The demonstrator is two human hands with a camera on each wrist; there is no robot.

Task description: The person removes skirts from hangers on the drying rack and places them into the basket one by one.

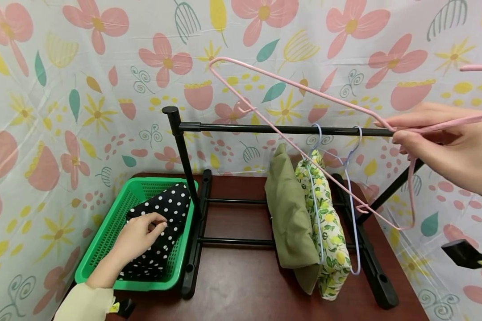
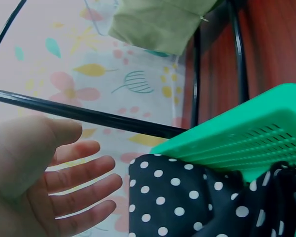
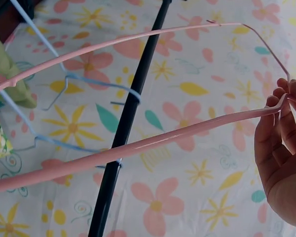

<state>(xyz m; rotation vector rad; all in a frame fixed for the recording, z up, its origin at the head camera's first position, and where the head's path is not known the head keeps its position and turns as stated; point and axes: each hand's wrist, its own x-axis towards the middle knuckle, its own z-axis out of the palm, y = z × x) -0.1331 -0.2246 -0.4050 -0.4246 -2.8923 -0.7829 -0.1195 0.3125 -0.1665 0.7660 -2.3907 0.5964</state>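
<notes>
A pink clothes hanger (image 1: 325,96) slants across in front of the rack. My right hand (image 1: 451,142) pinches it between thumb and fingers at its narrow end; in the right wrist view its long pink bar (image 3: 138,146) crosses the black rail. My left hand (image 1: 138,236) is over a black cloth with white dots (image 1: 174,205) in a green basket (image 1: 144,285). In the left wrist view, the left fingers are spread and relaxed beside the dotted cloth (image 2: 182,197), holding nothing.
A black clothes rack (image 1: 241,128) stands on the brown table (image 1: 233,276). From its rail hang an olive cloth (image 1: 291,218), a lemon-print cloth (image 1: 333,240) and a bare light-blue hanger (image 1: 355,232). Flowered fabric (image 1: 116,98) covers the walls close behind. A pink rod (image 1: 479,67) shows at the right edge.
</notes>
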